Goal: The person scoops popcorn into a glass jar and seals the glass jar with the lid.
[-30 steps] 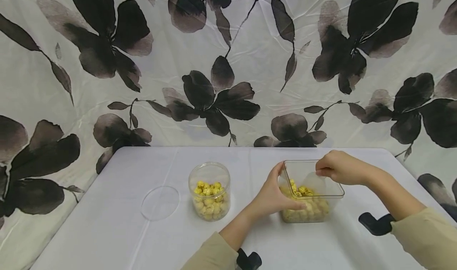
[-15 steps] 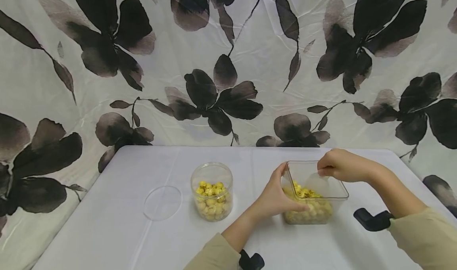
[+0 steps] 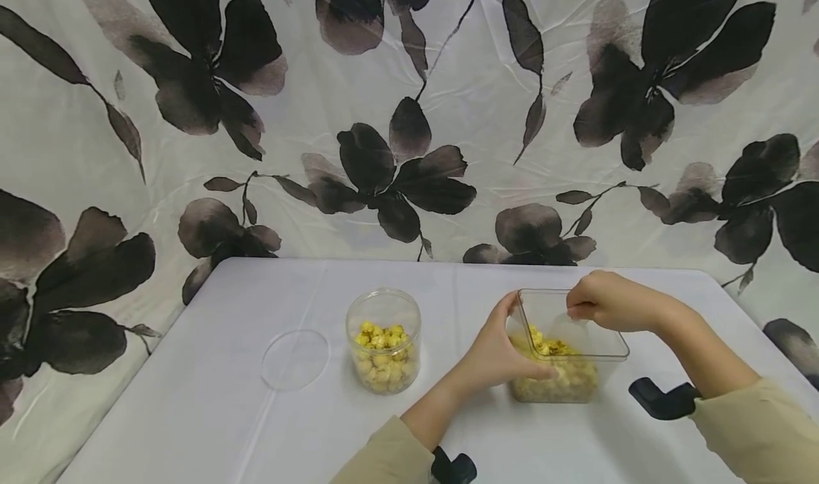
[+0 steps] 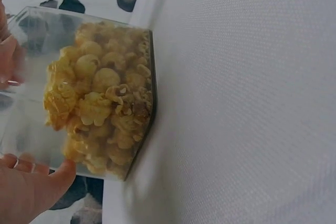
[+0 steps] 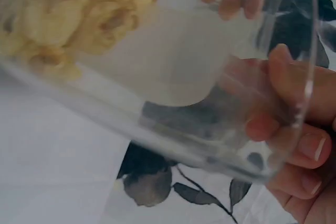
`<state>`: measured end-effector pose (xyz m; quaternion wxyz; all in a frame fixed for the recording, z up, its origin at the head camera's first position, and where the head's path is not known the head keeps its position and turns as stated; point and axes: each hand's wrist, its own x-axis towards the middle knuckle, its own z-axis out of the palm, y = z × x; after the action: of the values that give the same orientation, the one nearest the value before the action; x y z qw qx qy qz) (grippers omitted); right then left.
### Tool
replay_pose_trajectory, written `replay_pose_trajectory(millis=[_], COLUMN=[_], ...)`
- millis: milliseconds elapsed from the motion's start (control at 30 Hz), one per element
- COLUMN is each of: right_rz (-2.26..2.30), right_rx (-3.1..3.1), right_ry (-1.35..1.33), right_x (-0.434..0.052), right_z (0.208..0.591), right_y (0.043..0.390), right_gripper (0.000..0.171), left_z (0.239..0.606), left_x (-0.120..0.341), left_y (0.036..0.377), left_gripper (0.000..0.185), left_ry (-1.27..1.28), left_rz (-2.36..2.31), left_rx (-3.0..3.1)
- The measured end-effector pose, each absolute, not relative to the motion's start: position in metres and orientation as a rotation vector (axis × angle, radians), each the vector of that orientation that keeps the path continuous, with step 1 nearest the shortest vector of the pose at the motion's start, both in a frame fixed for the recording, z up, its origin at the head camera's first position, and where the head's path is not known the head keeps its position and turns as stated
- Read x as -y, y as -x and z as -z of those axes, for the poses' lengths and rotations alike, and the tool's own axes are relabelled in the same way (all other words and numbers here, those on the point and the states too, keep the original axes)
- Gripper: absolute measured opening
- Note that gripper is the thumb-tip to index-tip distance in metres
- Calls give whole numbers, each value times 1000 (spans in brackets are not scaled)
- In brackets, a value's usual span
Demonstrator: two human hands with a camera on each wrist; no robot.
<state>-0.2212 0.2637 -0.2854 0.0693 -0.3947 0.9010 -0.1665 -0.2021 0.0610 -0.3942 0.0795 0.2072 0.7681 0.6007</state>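
Observation:
A clear rectangular box (image 3: 601, 358) stands on the table at the right, with yellow popcorn (image 3: 553, 347) heaped in its lower part. My left hand (image 3: 495, 352) grips the box's left side, thumb across the front wall and fingers behind. From the right, my right hand (image 3: 617, 303) reaches over the rim and pinches a translucent scoop (image 5: 173, 66), whose rounded blade is down inside the box beside the popcorn. The left wrist view shows caramel-coloured popcorn (image 4: 107, 98) through the wall, with the left thumb (image 4: 60, 179) against it.
A round clear jar (image 3: 384, 306), partly filled with popcorn, stands uncovered left of the box. Farther left, a clear round lid (image 3: 296, 359) lies flat on the white table (image 3: 358, 441). A flower-printed cloth (image 3: 397, 178) hangs behind the table's far edge.
My right hand has shifted slightly left relative to the box, the scoop still pinched in it. My left hand keeps its grip. The head view itself has turned a little left.

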Motion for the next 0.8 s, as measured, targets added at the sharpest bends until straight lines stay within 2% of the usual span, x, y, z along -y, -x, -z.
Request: replay_pose_trajectory(millis=[267,500,800], right_rz=[558,686,834], right_rx=[-2735,-2692,-2659], right_ry=[1184,912,702], right_x=[-270,-270,-272], right_z=[288,295,296], right_y=[220,214,205], right_gripper=[35,28,24], left_z=[394,395,393], left_x=[-62,-62,-62], left_y=[201,200,201], left_gripper=[115,115,115], left_ry=[-622,-620,-621], left_rz=[-1787,-1796,-1790], left_rx=[-2310,-2298,-2306])
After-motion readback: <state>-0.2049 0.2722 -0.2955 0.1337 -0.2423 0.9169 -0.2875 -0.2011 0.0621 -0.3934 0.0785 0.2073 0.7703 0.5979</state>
